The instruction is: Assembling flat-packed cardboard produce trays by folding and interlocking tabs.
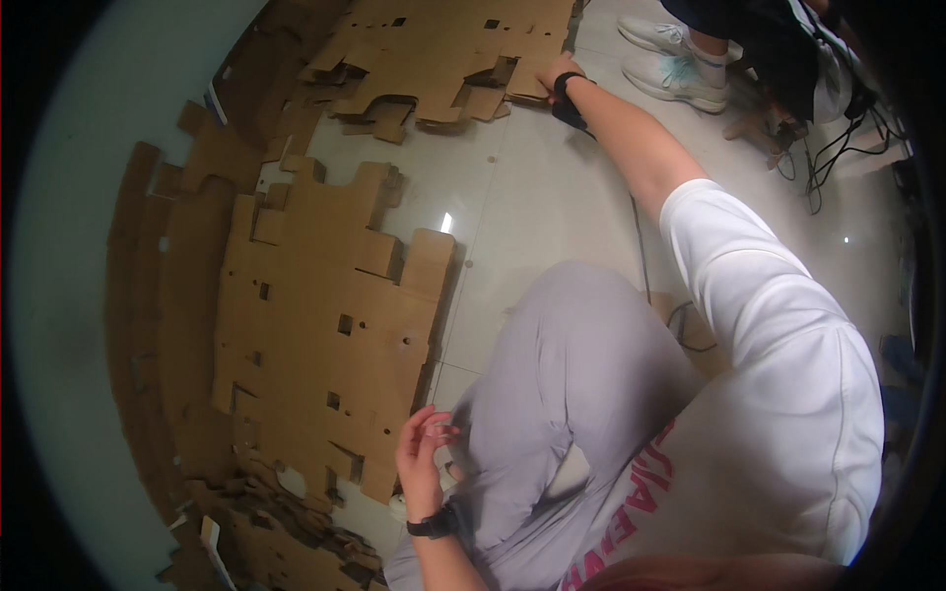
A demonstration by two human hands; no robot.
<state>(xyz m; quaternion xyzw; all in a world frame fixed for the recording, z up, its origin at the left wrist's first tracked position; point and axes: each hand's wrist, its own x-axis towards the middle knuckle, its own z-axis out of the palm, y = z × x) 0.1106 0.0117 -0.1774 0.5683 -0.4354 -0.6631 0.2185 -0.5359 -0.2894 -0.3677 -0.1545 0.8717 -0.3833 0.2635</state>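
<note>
At the far end, my right hand (559,73) reaches out and grips the right edge of a die-cut brown cardboard sheet (434,49) with slots and small holes. The sheet lies on top of others, and my fingertips are partly hidden. My left hand (424,443) hangs beside my knee with its fingers apart, holding nothing. Nearest to it is the right edge of a second stack of cut cardboard sheets (305,305), with square holes, notches and folded flaps. Each wrist has a black band on it.
More cardboard sheets (192,286) lean along the left wall, and cardboard pieces (286,532) are heaped at the lower left. A person in white shoes (675,77) stands at the far right, beside black cables (838,158). Pale tiles (522,187) cover the floor.
</note>
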